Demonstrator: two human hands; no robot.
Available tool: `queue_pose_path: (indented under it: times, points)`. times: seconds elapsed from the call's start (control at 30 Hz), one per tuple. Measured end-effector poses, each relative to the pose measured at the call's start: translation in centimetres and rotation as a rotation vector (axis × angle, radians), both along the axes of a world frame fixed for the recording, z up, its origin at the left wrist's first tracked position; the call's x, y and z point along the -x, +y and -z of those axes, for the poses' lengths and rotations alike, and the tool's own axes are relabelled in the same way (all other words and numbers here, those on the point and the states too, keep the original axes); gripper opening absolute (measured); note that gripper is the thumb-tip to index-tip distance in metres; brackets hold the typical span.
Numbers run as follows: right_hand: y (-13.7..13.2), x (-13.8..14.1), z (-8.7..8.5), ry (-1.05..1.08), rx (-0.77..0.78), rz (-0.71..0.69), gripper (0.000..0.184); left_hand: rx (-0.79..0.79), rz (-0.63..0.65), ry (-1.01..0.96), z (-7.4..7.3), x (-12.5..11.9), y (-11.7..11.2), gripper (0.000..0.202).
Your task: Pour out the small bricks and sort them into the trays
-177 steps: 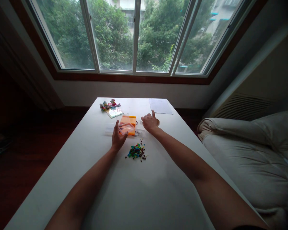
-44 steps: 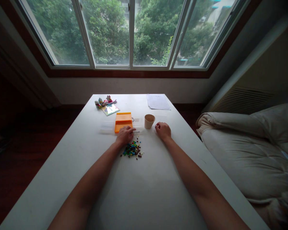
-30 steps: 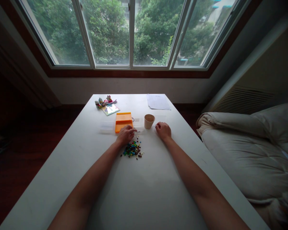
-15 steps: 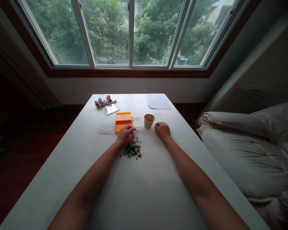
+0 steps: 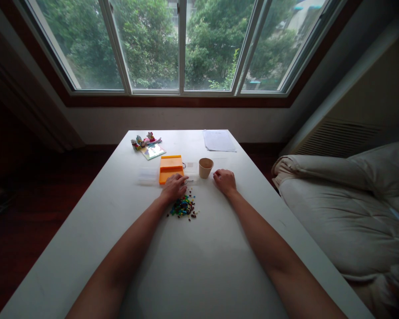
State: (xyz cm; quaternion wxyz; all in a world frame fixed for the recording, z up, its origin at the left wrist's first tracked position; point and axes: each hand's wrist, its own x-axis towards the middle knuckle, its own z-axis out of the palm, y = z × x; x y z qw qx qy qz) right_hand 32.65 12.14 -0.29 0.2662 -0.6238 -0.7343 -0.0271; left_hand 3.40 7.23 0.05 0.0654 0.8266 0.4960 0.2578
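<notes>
My left hand point(image 5: 174, 187) rests low over the white table at the near edge of an orange case point(image 5: 171, 169). Its fingers are partly stretched to the right, apart as far as they show. A thin pale item lies by the fingertips, too small to name. Just below the hand is a loose pile of small coloured pieces point(image 5: 182, 206), green, blue, dark and yellow, partly behind my wrist. My right hand point(image 5: 225, 180) is closed, knuckles up, close beside a brown paper cup point(image 5: 205, 168) standing upright. Nothing shows in its curled fingers.
Clear plastic trays point(image 5: 148, 174) lie beside the orange case. Farther back are small colourful figures point(image 5: 146, 141), a shiny card point(image 5: 153, 151) and white paper sheets point(image 5: 219, 140). A pale sofa point(image 5: 319, 212) stands right of the table point(image 5: 199, 266), and a window is ahead.
The paper cup and my right hand have both shifted very slightly left. My left hand and the pile look unchanged.
</notes>
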Motion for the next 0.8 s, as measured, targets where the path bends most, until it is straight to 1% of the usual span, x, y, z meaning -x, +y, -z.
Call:
queue_pose_path:
  times: [0.27,0.37,0.43,0.53,0.63,0.7,0.8]
  points:
    - [-0.1,0.2,-0.2,0.034,-0.011,-0.050,0.022,0.001,0.009,0.035,0.1,0.0,0.1,0.045]
    - [-0.8,0.4,-0.9,0.133,-0.089,-0.046,0.022,0.002,0.007,0.033,0.0,0.0,0.0,0.045]
    - [-1.4,0.7,-1.6,0.219,-0.177,-0.054,0.027,0.009,0.008,0.032,-0.1,0.1,0.0,0.045]
    - [-2.1,1.3,-2.6,0.277,-0.284,-0.121,0.041,0.009,0.011,0.032,-0.2,0.1,-0.1,0.046]
    - [-2.4,2.0,-3.2,0.240,-0.299,-0.199,0.049,0.004,0.000,0.028,-0.2,0.0,-0.1,0.046]
    - [-2.2,2.4,-3.2,0.219,-0.270,-0.227,0.046,0.009,-0.006,0.024,-0.2,-0.1,-0.2,0.046]
    - [-1.9,2.7,-2.9,0.240,-0.230,-0.255,0.034,0.014,0.001,0.022,-0.2,-0.1,-0.2,0.047]
